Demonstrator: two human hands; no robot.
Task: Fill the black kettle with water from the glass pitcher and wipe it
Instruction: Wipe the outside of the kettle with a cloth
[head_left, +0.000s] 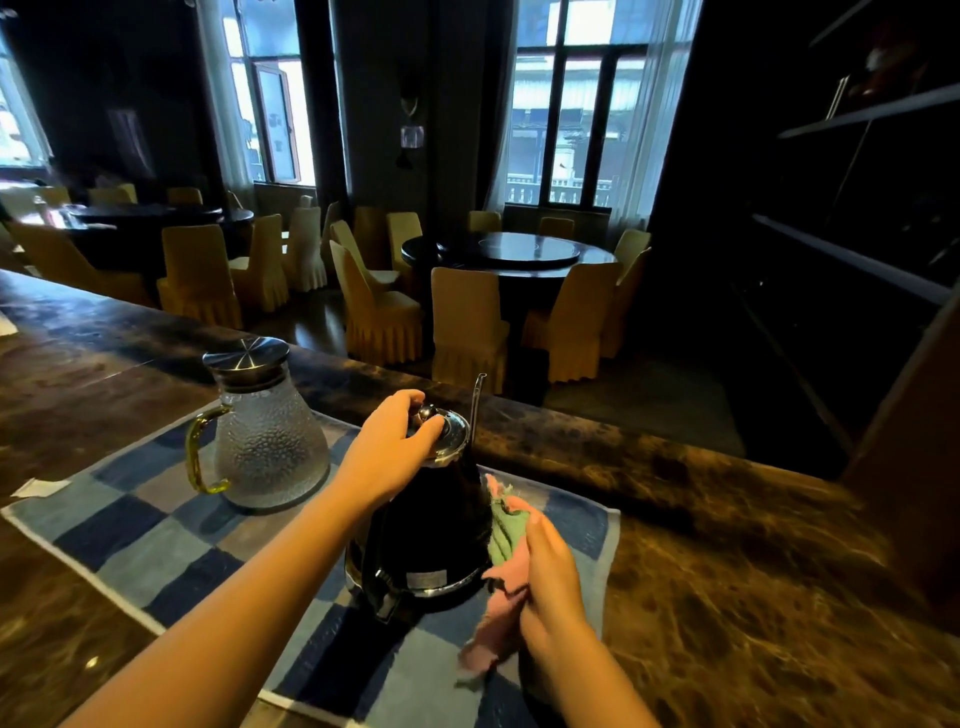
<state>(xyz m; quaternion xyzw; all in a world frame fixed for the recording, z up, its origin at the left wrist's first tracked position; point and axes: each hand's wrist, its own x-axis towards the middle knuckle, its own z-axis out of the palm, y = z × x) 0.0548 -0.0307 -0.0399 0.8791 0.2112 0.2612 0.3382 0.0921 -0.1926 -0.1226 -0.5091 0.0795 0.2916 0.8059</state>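
Note:
The black kettle (431, 525) stands on a blue checked mat (156, 540) on the marble counter, its thin spout pointing up and away. My left hand (389, 447) rests on top of its shiny lid, fingers curled round the lid knob. My right hand (545, 561) grips a pink and green cloth (504, 540) and presses it against the kettle's right side. The glass pitcher (265, 441), textured, with a steel lid and a yellow-green handle, sits upright on the mat to the kettle's left.
The brown marble counter (753, 571) runs left to right, its far edge just behind the kettle. A white paper scrap (39, 488) lies left of the mat. Beyond the counter are round dark tables and yellow covered chairs (467, 332).

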